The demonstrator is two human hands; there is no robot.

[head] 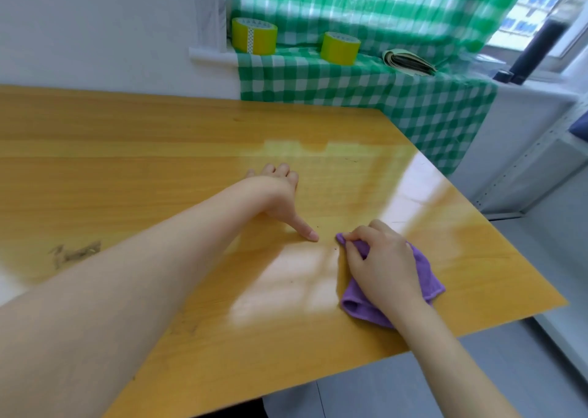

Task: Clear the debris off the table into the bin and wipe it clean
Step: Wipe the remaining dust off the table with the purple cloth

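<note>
A person wipes a glossy wooden tabletop (pixel 127 150) with a purple cloth (pixel 426 274) at the lower right of the frame. The right hand (pixel 381 258) grips the bunched fabric, fingers curled over it, and presses it to the wood. The left hand (pixel 273 191) lies at centre frame, palm down and released, fingers straight, its thumb stretched toward the cloth and stopping just short of it. A few dark specks (pixel 319 226) dot the wood between thumb and cloth, and a patch of grey scuffing (pixel 76 253) shows at far left. No bin is in view and no larger debris can be seen, so the job appears to be in its wiping stage. Done well, the stroke would keep the cloth flat under the palm rather than balled. Overlapping passes would draw the specks toward the near edge and catch them in a fold, not flick them to the floor. The left hand would best brace clear of the path. The scuffing will probably need firmer rubbing. Two yellow tape rolls (pixel 254 37) sit on a green checked sill cover (pixel 350 80) at upper centre.
</note>
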